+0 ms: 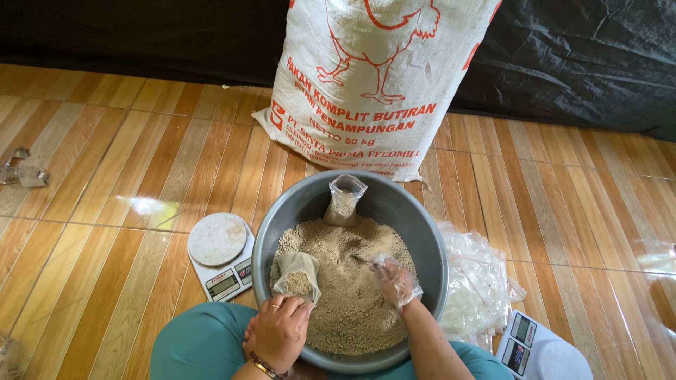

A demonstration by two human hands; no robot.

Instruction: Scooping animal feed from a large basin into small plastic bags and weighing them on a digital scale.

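Observation:
A grey round basin (pixel 422 232) sits on the floor in front of me, filled with beige feed pellets (pixel 345 295). My left hand (pixel 278 329) holds a small clear plastic bag (pixel 297 274) with some pellets in it at the basin's left side. My right hand (pixel 396 281), covered in clear plastic, is down in the pellets gripping a scoop that is mostly hidden. A second small filled bag (pixel 344 200) stands upright at the basin's far side.
A large white feed sack (pixel 373 77) with red print stands behind the basin against black sheeting. A white digital scale (pixel 220 255) lies left of the basin, another scale (pixel 539 346) at lower right, and a pile of clear bags (pixel 475 281) to the right.

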